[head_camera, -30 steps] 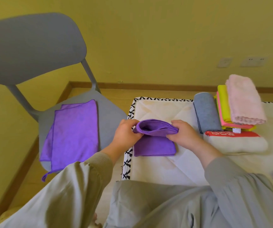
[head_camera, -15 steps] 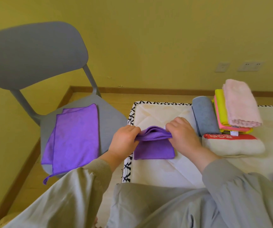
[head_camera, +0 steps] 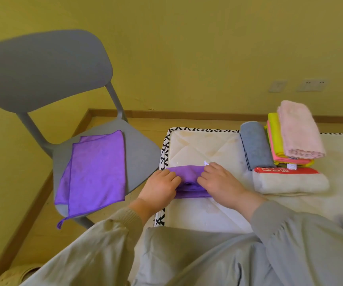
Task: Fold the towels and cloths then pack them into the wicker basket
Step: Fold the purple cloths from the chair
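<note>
So the big grey plastic chair [head_camera: 42,69] sits on the left, with a flat purple microfibre cloth [head_camera: 96,172] draped over its seat, same as a second ago. Right beside it is the white quilted mattress with the black-and-white trim [head_camera: 207,145]. On its far right are the already folded ones: a fluffy pink towel [head_camera: 298,129] on top of yellow and coral cloths, a rolled grey towel [head_camera: 255,147] next to them, and a cream towel with a red band [head_camera: 290,182] in front.

The small folded purple cloth [head_camera: 189,174] lies near the mattress's left edge. Its top layer was lifted into an open loop a second ago; now it's squashed down much flatter. The left hand [head_camera: 160,188] and right hand [head_camera: 220,182] each pinch an end of it with curled fingers.
</note>
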The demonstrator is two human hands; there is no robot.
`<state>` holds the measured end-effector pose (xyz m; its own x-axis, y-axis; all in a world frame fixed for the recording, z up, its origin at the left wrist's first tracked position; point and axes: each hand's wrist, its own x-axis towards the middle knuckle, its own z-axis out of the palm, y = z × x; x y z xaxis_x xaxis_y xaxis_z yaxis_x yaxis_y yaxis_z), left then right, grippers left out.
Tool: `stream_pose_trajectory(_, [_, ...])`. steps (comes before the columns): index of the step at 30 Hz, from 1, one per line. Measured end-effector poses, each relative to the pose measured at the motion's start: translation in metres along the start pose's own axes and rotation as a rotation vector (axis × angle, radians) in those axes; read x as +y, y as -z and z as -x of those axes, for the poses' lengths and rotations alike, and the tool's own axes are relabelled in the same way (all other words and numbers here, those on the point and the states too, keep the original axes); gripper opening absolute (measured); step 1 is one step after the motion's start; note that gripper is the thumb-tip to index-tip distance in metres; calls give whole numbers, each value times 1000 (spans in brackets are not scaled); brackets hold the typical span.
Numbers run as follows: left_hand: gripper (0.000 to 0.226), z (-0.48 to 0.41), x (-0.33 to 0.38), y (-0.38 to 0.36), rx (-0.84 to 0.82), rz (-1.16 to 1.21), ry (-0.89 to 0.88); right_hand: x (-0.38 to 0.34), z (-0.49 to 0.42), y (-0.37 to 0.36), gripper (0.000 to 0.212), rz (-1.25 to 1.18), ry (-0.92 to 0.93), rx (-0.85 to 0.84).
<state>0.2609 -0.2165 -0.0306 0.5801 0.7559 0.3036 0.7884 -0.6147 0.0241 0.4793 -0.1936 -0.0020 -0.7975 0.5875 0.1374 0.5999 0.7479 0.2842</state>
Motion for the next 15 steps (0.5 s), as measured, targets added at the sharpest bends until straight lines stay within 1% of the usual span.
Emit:
stream_pose_trajectory(1, [12,-4,0,2,31,-10,-6,3,0,1,18,9,-30,72])
stream_pose_trajectory(4, [30,-16,-2,12,76,-52,13,11,-4,2,21,60,-153,264])
stream_pose_trajectory(5, [34,-21,-3,14,92,-54,31,12,-6,4,21,61,-200,284])
stream_pose_trajectory(6, [38,-25,-3,16,106,-54,41,12,-7,5,20,58,-233,266])
stream_pose_trajectory(7, [42,-27,-4,16,106,-58,34,13,-6,4,19,71,-241,215])
stream_pose_trajectory(8, [44,-28,-3,16,80,-71,10,13,-4,0,19,86,-222,127])
stream_pose_trajectory(10, [41,-21,3,9,-9,-107,-80,12,2,-9,29,87,-144,-96])
stream_pose_trajectory(11, [38,-16,6,5,-64,-119,-112,11,5,-15,35,69,-117,-182])
stream_pose_trajectory(12, [37,-11,9,2,-118,-122,-122,10,7,-19,38,45,-97,-234])
stream_pose_trajectory(13, [37,-7,11,-1,-157,-115,-111,8,5,-18,39,36,-89,-249])
stream_pose_trajectory(15, [40,-5,12,-7,-167,-87,-68,6,4,-13,30,-23,-90,-320])
